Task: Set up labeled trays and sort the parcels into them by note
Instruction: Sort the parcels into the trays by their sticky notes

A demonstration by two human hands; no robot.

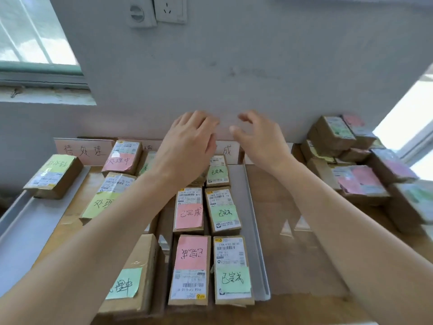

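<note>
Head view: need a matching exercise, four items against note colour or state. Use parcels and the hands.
Things
1. lone parcel in the left tray
2. rear-left parcel of the middle group
3. nearest right-hand parcel in the right tray
4. left hand and right hand

Colour or state
A. mint-green note
B. holding nothing
C. pink note
D. lime-yellow note

Pairs: 1-D, 2-C, 3-A, 4-B

Left hand (187, 141) and right hand (260, 139) outstretched, fingers loosely curled, empty.
</note>
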